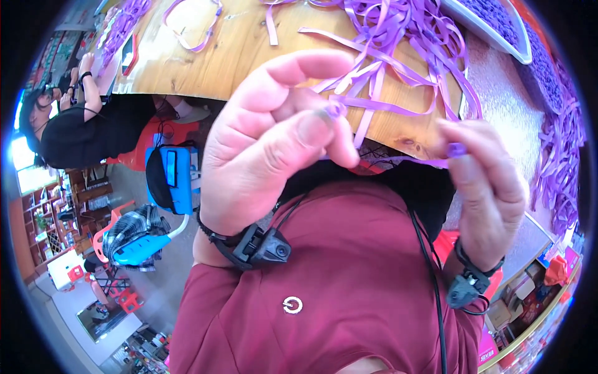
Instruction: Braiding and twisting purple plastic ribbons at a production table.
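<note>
Raised over the near edge of the table, my left hand (274, 131) pinches one small purple piece (336, 110) between thumb and forefinger; it looks like a rolled or knotted ribbon end. My right hand (486, 181) grips another small purple piece (456, 149) between its thumb and fingertips. A narrow purple ribbon (405, 161) runs low between the two hands, reaching the right fingertips. Whether both held pieces belong to this one ribbon, I cannot tell. Just beyond my hands lies a tangled heap of purple ribbons (398, 37) with loose strands toward me.
A wooden table (187, 68) carries a ribbon loop (202, 43) and a red-edged phone (129, 55). At the far right stands a white tray (526, 53) of purple pieces, beside more hanging ribbons (560, 156). Another person (93, 128) sits at left, near a blue chair (171, 181).
</note>
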`<move>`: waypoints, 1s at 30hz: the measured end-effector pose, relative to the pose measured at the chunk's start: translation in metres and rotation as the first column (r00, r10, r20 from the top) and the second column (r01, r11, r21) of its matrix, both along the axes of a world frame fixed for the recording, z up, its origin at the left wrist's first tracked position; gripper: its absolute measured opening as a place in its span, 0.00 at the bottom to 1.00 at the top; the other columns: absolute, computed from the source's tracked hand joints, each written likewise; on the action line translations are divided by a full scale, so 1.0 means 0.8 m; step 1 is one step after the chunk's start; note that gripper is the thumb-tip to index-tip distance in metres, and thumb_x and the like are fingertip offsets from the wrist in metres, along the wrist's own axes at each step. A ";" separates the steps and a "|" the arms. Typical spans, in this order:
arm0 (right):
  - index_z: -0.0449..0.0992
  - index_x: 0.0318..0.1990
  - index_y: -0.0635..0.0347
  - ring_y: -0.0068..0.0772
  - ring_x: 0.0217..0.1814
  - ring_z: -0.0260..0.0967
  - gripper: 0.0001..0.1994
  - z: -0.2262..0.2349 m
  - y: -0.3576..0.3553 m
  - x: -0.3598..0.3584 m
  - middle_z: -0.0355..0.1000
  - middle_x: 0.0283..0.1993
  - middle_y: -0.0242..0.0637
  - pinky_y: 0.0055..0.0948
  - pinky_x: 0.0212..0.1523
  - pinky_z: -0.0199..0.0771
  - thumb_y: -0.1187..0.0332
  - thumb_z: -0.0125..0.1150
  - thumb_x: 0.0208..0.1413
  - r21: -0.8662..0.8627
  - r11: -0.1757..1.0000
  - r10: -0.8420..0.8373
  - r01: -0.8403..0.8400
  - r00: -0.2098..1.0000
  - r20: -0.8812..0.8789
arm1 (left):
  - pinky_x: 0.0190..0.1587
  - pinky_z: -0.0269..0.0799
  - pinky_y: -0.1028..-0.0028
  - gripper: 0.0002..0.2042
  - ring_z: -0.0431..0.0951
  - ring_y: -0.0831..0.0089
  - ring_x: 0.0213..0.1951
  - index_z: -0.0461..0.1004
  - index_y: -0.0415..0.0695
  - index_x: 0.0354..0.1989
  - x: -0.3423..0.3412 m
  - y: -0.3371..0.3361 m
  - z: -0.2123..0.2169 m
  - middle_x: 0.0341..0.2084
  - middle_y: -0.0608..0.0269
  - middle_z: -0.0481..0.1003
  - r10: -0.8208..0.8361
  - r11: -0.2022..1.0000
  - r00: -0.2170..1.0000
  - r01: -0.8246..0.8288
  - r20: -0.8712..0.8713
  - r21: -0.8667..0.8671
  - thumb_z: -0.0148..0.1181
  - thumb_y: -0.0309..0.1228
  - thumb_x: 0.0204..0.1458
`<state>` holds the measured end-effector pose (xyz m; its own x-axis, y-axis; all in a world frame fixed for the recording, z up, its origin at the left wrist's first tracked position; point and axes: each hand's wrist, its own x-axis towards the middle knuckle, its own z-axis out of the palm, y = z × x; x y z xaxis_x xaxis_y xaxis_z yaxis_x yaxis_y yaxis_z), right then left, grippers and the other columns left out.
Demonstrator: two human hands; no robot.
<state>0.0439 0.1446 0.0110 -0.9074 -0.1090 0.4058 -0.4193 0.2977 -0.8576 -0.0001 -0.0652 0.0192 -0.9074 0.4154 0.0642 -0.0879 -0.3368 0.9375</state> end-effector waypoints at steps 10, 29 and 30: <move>0.67 0.41 0.69 0.30 0.39 0.70 0.11 0.001 -0.033 0.014 0.71 0.35 0.43 0.23 0.43 0.69 0.80 0.55 0.48 -0.668 0.738 0.185 0.099 0.922 0.341 | 0.33 0.68 0.79 0.06 0.72 0.74 0.28 0.66 0.35 0.33 0.014 0.017 -0.010 0.27 0.53 0.72 -0.087 0.994 0.995 0.084 0.043 0.071 0.54 0.22 0.48; 0.70 0.35 0.68 0.28 0.37 0.69 0.07 -0.021 -0.017 0.016 0.71 0.35 0.43 0.23 0.42 0.69 0.83 0.55 0.46 -0.508 0.861 0.131 0.006 0.964 0.232 | 0.35 0.68 0.80 0.08 0.72 0.74 0.32 0.72 0.36 0.30 0.007 0.020 -0.019 0.28 0.57 0.72 -0.153 0.956 0.927 0.051 -0.342 -0.290 0.58 0.13 0.40; 0.70 0.35 0.68 0.28 0.38 0.69 0.07 -0.022 -0.016 0.015 0.70 0.35 0.42 0.22 0.42 0.69 0.84 0.56 0.46 -0.480 0.877 0.131 -0.012 0.968 0.215 | 0.35 0.67 0.80 0.08 0.72 0.74 0.32 0.72 0.36 0.31 0.006 0.021 -0.021 0.28 0.57 0.72 -0.152 0.952 0.918 0.036 -0.366 -0.305 0.58 0.13 0.40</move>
